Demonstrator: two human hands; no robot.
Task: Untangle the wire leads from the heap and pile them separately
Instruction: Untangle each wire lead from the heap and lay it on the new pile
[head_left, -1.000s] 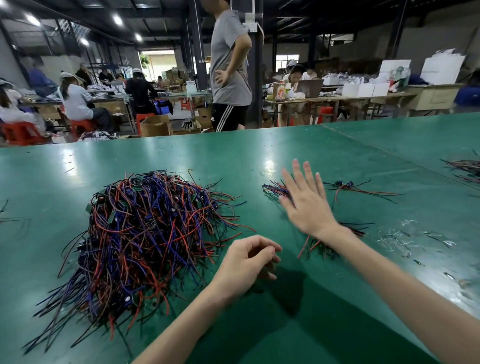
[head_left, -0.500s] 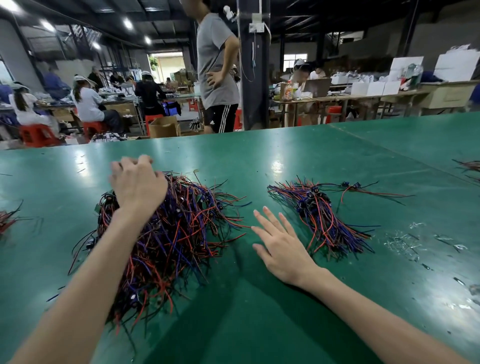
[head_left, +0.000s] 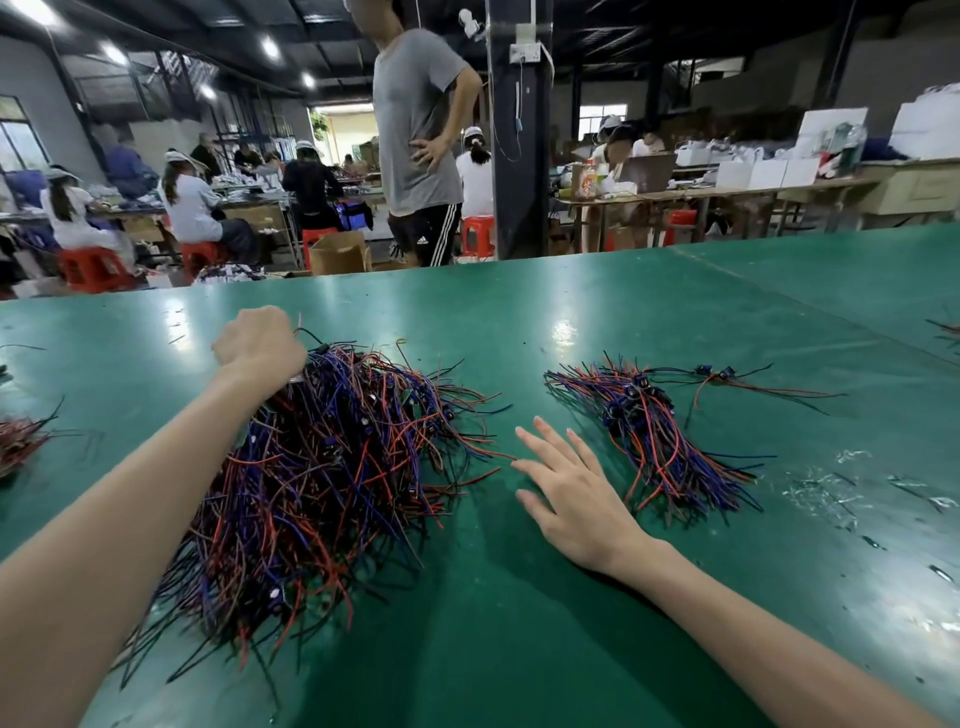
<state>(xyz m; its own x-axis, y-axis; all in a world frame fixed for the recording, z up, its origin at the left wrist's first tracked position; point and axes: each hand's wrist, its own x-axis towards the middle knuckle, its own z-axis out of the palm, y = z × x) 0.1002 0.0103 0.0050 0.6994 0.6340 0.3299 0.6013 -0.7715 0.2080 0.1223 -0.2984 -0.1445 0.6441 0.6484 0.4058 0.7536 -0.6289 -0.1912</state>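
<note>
A big tangled heap of red, blue and black wire leads lies left of centre on the green table. My left hand is closed in a fist at the heap's far top edge, gripping wire leads there. A smaller sorted pile of leads lies to the right. My right hand rests flat on the table between the two piles, fingers spread, holding nothing. A few loose leads lie just behind the sorted pile.
Another bunch of wires shows at the left edge, and more at the far right edge. Clear plastic scraps litter the table to the right. A person in a grey shirt stands beyond the table's far edge; seated workers sit behind.
My left hand went from the near side of the heap to its far top and closed on leads. My right hand left the sorted pile and settled flat between the piles.
</note>
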